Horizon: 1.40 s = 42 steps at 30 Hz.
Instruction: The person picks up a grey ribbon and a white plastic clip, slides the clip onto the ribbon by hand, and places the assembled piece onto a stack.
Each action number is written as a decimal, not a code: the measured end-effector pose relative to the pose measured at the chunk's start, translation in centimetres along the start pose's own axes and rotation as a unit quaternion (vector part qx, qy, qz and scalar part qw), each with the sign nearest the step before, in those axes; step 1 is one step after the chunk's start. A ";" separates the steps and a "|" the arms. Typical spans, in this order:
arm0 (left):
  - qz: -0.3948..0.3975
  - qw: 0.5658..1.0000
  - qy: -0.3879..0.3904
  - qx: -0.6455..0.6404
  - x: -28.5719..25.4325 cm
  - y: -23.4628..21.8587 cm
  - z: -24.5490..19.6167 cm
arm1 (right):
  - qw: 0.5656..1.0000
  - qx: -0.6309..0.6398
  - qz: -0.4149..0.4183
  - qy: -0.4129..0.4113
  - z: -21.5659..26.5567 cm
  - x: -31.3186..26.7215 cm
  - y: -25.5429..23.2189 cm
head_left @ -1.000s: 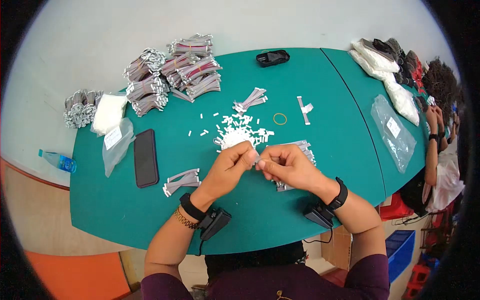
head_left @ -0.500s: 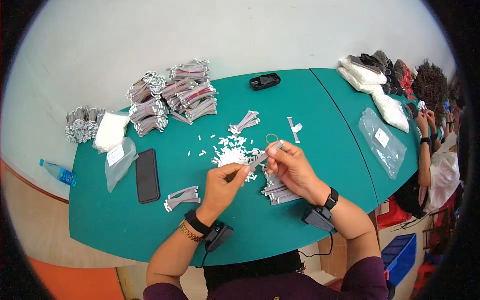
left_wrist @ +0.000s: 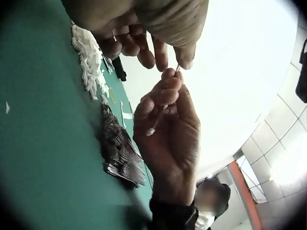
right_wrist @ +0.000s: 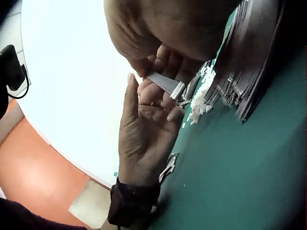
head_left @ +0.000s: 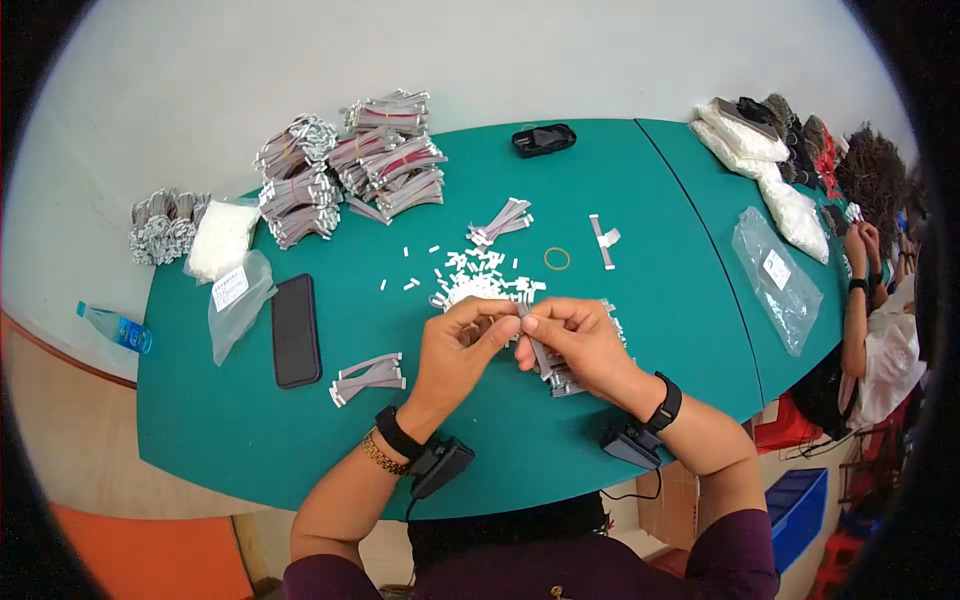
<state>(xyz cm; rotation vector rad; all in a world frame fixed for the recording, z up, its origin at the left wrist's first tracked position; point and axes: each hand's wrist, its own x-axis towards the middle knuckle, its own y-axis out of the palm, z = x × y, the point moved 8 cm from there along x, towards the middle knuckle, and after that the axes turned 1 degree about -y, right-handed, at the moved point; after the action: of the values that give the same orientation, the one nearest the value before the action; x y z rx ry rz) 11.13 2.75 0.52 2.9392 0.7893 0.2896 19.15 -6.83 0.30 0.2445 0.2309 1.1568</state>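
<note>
In the head view both hands meet over the near side of a heap of small white connector housings. Between them is a short grey ribbon cable with white end plugs. My right hand pinches it between thumb and fingers; one end slants down past the palm. My left hand has thumb and index finger at the same spot on the cable, its other fingers curled loosely. The right wrist view shows the cable's plug end in front of the left palm. A stack of grey cables lies partly under the right hand.
Bundled cables pile up at the back left, near a white bag and a phone. Loose cables lie left of the hands. A rubber band and black pouch are farther back. Another person works at right.
Half a second ago the cable was stretched between the hands, the right hand higher and apart. Now the hands are back together, the cable turned to slant down by the right palm.
</note>
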 end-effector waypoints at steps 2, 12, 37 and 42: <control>0.008 1.000 -0.016 -0.014 -0.1 0.0 0.2 | 1.000 -0.012 -0.007 0.011 -0.6 0.0 0.0; -0.006 0.998 -0.053 -0.035 -0.2 -0.1 0.4 | 0.999 -0.031 -0.017 0.017 -0.9 0.1 -0.1; 0.006 0.998 -0.051 -0.036 -0.1 0.2 0.2 | 0.996 -0.088 -0.007 -0.011 -0.7 -0.1 0.1; 0.010 0.998 -0.050 -0.044 -0.2 0.2 0.3 | 0.997 -0.081 0.000 -0.018 -0.8 0.0 0.1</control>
<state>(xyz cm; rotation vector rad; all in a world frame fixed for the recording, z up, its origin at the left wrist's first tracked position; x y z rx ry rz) 11.11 2.44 0.23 2.8548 0.7163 0.1710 18.82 -6.68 -0.39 0.1221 0.1056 1.1632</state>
